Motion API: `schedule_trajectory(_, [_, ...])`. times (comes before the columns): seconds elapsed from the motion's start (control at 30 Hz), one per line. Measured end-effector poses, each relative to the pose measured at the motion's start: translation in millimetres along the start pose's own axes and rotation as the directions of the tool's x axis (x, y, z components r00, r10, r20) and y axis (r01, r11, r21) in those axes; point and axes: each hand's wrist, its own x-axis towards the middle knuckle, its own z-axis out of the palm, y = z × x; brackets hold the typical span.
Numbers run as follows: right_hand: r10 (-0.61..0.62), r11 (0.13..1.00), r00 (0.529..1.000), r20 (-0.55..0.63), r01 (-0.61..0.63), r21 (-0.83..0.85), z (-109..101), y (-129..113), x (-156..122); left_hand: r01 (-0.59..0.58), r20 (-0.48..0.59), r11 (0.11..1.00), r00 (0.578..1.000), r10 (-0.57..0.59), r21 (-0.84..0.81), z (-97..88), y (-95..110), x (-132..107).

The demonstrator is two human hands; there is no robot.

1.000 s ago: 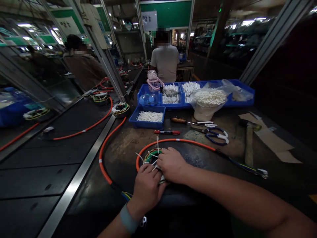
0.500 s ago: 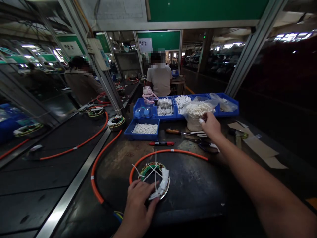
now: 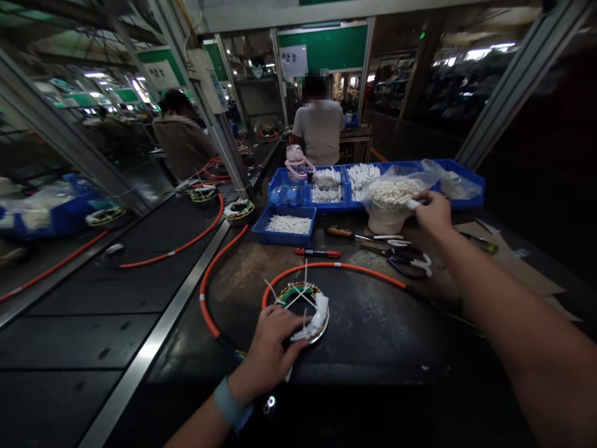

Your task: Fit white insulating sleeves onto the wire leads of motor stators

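My left hand grips the near left rim of a ring-shaped motor stator, thumb and fingers on either side. White cable ties cross over the ring, their tails sticking up, and white sleeving lies along its right side. My right hand is at the right edge of a plastic bag packed with upright white cable ties. Its fingers are pinched together, and a small white piece shows at the fingertips; what they hold I cannot make out. An orange cable curves behind the stator.
Blue bins with white tubes stand at the back, a blue tray of small white pieces before them. A red marker, a screwdriver and scissors lie mid-table. Further stators sit on the left. Two people work beyond.
The view has shifted, so the bench sits higher and more to the right. My right hand has moved slightly along the bag's right edge. My left hand still holds the stator.
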Motion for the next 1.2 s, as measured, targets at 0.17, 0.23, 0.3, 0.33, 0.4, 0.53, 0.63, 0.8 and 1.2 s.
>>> schedule_trajectory(0.17, [-0.087, 0.938, 0.996, 0.025, 0.073, 0.339, -13.9, -29.6, -43.6, 0.099, -0.145, 0.995, 0.985, -0.094, 0.031, 10.5, 18.2, -3.5])
schedule_trajectory(0.23, [-0.176, 0.902, 0.982, 0.063, 0.136, 0.409, -26.9, -46.7, -89.6, 0.145, -0.167, 0.989, 0.976, -0.14, 0.017, 13.2, 19.2, -2.7])
schedule_trajectory(0.3, [-0.275, 0.88, 0.946, 0.172, 0.176, 0.441, -42.5, -60.7, -146.2, 0.159, -0.135, 0.987, 0.978, -0.157, 0.002, 11.4, 16.2, -1.0])
schedule_trajectory(0.33, [-0.393, 0.858, 0.873, 0.289, 0.236, 0.455, -50.5, -65.6, -175.1, 0.152, -0.104, 0.988, 0.983, -0.151, -0.001, 9.2, 14.2, -0.3])
schedule_trajectory(0.4, [-0.63, 0.744, 0.667, 0.398, 0.371, 0.556, -64.6, -70.8, -227.2, 0.131, -0.051, 0.991, 0.99, -0.131, -0.003, 4.2, 11.1, 0.4])
schedule_trajectory(0.53, [-0.781, 0.595, 0.515, 0.353, 0.443, 0.671, -74.4, -66.3, -291.0, 0.187, -0.08, 0.982, 0.979, -0.187, -0.002, 2.7, 13.4, 0.5])
schedule_trajectory(0.63, [-0.802, 0.553, 0.518, 0.298, 0.454, 0.699, -68.4, -56.7, -311.0, 0.227, -0.115, 0.974, 0.968, -0.224, 0.007, 7.0, 17.5, 1.5])
schedule_trajectory(0.8, [-0.777, 0.613, 0.49, 0.395, 0.45, 0.649, -67.2, -44.8, -325.4, 0.198, -0.106, 0.98, 0.975, -0.194, 0.023, 7.3, 20.8, 1.6])
schedule_trajectory(1.2, [-0.751, 0.624, 0.546, 0.371, 0.405, 0.668, -72.2, -60.6, -317.4, 0.174, -0.133, 0.985, 0.976, -0.17, 0.018, 13.1, 17.6, -3.8])
